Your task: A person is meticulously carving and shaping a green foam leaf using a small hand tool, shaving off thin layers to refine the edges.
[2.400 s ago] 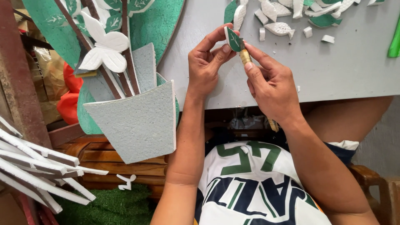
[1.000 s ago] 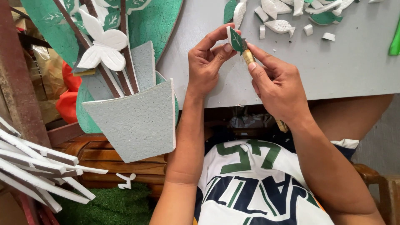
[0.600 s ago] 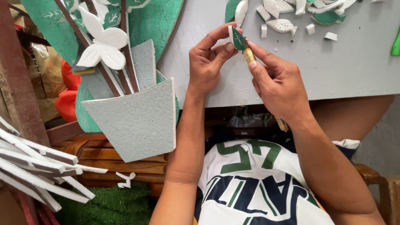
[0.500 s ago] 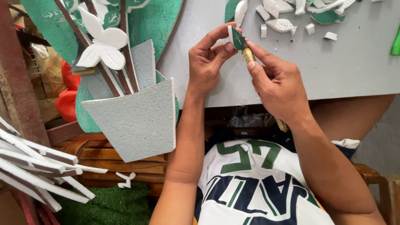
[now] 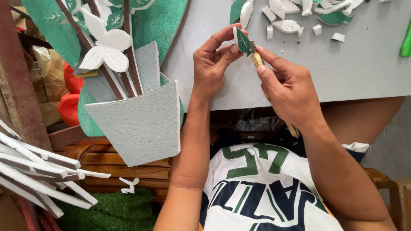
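My left hand [image 5: 212, 64] pinches a small green foam leaf [image 5: 242, 41] with a white edge between thumb and fingers, held over the grey table [image 5: 351, 72]. My right hand [image 5: 287, 87] grips a small craft knife with a brass-coloured collar [image 5: 257, 58]; its blade tip touches the leaf's right edge. Both hands are close together near the table's front edge.
Cut white and green foam leaf pieces [image 5: 287, 26] lie scattered at the table's far side. A foam flowerpot decoration [image 5: 139, 122] with brown stems, green leaves and a white butterfly [image 5: 105, 47] leans at the left. White foam strips [image 5: 38, 167] lie lower left. A green object [image 5: 406, 40] sits at the right edge.
The hands have stayed in nearly the same place; the leaf has turned slightly in my left fingers while the knife works along its edge.
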